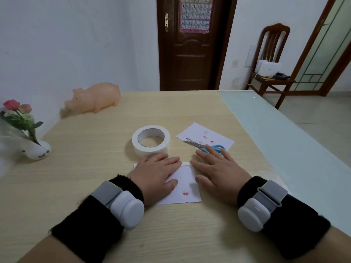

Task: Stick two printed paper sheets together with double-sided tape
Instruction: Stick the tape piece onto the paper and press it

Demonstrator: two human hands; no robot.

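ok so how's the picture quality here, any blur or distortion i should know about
Head view: soft, even light, only a faint shadow beside the tape roll; wide-angle bend along the table edge; the pig toy and flowers at far left look smeared; left hand, right hand and the near sheet are sharp.
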